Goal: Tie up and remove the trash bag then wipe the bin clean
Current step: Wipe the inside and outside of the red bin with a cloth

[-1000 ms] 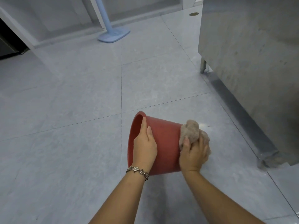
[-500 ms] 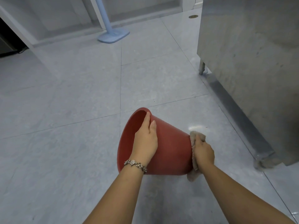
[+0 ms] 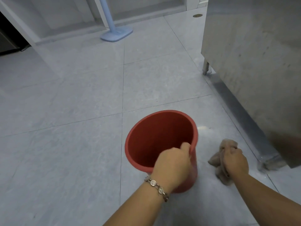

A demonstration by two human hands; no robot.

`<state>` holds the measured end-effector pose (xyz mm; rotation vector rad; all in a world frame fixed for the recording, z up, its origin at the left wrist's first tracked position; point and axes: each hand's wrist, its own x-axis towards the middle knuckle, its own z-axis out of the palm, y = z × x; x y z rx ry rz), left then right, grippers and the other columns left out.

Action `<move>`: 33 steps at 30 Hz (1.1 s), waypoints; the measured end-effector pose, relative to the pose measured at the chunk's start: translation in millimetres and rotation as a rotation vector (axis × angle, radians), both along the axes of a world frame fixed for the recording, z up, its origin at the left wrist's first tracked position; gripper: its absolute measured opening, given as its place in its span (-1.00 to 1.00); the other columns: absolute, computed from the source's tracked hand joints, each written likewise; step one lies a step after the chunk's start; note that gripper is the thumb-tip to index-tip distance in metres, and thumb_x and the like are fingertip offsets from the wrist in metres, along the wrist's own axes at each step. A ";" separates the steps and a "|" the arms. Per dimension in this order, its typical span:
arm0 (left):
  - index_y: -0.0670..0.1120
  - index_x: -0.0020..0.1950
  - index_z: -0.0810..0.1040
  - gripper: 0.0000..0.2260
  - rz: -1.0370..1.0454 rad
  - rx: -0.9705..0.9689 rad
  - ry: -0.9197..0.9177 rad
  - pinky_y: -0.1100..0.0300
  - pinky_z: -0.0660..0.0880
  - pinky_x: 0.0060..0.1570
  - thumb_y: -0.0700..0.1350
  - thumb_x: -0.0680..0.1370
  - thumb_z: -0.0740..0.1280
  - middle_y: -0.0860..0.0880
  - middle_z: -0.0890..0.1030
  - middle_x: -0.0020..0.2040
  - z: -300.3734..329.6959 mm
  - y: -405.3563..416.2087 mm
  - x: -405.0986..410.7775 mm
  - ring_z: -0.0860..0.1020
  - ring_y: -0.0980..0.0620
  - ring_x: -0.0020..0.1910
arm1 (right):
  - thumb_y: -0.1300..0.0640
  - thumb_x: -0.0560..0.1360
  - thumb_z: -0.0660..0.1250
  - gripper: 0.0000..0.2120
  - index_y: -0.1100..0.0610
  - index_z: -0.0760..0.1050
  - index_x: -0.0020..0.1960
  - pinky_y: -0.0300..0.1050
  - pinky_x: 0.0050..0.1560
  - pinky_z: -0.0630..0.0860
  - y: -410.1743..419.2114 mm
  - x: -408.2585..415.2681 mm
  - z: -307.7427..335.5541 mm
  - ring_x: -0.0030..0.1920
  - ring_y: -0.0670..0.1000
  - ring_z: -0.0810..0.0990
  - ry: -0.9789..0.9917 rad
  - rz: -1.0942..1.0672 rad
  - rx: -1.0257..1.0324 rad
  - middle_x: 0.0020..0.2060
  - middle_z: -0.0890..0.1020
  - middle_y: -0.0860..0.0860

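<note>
- Head view: Pale grey floor tiles (image 3: 73,98) fill the room, with a steel cabinet (image 3: 254,66) at right and a blue mop (image 3: 114,32) against the far wall.
- One red bin (image 3: 156,137) stands upright, or close to it, on the tiles, empty, no bag visible inside or anywhere in frame.
- Left hand (image 3: 172,163) curls over the near rim, its fingers hooked inside and closed on the wall of the bin; a bracelet (image 3: 157,188) rings that wrist.
- Right hand (image 3: 234,162) is fisted around one crumpled brown cloth (image 3: 219,159), held just beside the bin and apart from it.
- Judged from the bare interior, bag removal looks done and wiping is under way.
- To do it well: keep the rim pinned with the left hand, bring the cloth inside, sweep the wall in full circles and finish at the base.
- Count: one bin, one cloth, one mop, two hands.
</note>
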<state>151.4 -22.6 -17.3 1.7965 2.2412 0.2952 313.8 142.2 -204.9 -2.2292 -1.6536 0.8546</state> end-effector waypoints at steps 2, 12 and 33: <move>-0.17 0.13 0.38 -0.82 -0.151 -0.008 0.033 0.03 0.29 -0.37 -0.16 0.57 0.12 -0.25 0.64 -0.14 -6.2 -1.5 16.2 0.59 -0.30 -0.24 | -0.21 0.54 0.11 -0.37 0.35 0.37 0.23 0.18 0.10 0.45 6.2 6.0 1.2 0.10 0.33 0.54 0.049 -0.028 0.014 0.12 0.54 0.35; -0.12 0.06 0.30 -0.79 -0.368 -0.094 0.100 0.04 0.25 -0.44 -0.30 0.47 0.22 -0.17 0.56 -0.25 -32.3 -3.5 12.4 0.51 -0.24 -0.34 | -0.18 0.25 0.43 -0.27 0.14 0.29 0.28 0.24 0.09 0.53 21.0 20.6 -4.5 0.04 0.28 0.52 -0.025 0.086 -0.220 0.12 0.47 0.23; -0.04 0.30 0.42 -0.66 0.015 0.164 -0.384 0.05 0.36 0.22 0.02 0.55 0.22 -0.01 0.51 0.22 74.6 44.0 23.3 0.43 0.00 0.19 | 0.13 0.52 0.30 -0.73 0.11 0.40 0.20 -0.05 -0.11 0.42 15.7 16.2 141.7 -0.09 0.09 0.55 0.421 0.153 0.094 -0.08 0.56 0.01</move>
